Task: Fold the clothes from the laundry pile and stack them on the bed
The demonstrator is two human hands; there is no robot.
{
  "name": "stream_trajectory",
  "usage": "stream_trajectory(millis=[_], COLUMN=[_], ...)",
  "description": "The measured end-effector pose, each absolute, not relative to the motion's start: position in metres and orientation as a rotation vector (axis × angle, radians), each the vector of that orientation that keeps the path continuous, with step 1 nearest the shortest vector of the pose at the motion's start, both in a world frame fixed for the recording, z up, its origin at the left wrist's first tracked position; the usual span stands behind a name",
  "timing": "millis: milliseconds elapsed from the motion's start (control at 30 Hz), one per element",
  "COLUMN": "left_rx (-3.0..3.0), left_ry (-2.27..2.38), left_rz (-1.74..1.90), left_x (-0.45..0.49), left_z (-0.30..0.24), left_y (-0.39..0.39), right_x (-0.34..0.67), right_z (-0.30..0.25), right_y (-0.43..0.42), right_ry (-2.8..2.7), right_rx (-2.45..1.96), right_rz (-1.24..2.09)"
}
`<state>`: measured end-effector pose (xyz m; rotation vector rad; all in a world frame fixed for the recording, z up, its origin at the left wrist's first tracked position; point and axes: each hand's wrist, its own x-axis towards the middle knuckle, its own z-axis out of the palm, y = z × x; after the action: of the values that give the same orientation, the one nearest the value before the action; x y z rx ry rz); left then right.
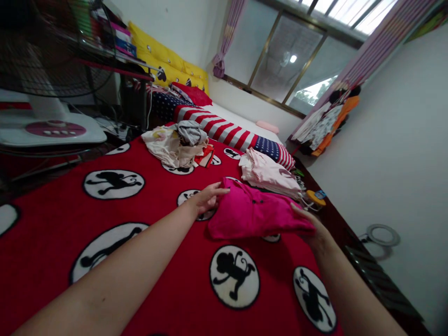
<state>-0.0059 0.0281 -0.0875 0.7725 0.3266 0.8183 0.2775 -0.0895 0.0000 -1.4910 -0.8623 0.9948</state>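
A bright pink folded garment [252, 210] with small dark buttons is held just over the red blanket [168, 270], near the middle of the view. My left hand [210, 197] pinches its left edge, thumb and forefinger on the cloth. At the opposite end, my right hand [311, 228] grips the garment, with the thumb on top and the other fingers hidden beneath. Right behind the pink garment lies a stack of folded light clothes [269, 172], pale pink on top. A loose pile of crumpled clothes [178, 144] rests farther back on the left.
A standing fan [52, 126] is at the left, beside a small table [119, 65] carrying boxes. Beyond the blanket is a bed with a stars-and-stripes cover [224, 126]. Clothes hang [325, 123] by the right wall. A round yellow-lidded container [315, 198] stands by the stack.
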Motion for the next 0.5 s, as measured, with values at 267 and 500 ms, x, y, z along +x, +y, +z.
stream_trajectory(millis=[267, 500], left_rx=[0.939, 0.889], left_ry=[0.51, 0.518], left_rz=[0.87, 0.953], left_x=[0.005, 0.007], left_z=[-0.087, -0.088], left_y=[0.019, 0.019], right_x=[0.289, 0.271], right_z=[-0.022, 0.0], right_y=[-0.121, -0.126], right_ry=[-0.699, -0.776], right_rx=[-1.596, -1.484], right_rz=[1.058, 0.87])
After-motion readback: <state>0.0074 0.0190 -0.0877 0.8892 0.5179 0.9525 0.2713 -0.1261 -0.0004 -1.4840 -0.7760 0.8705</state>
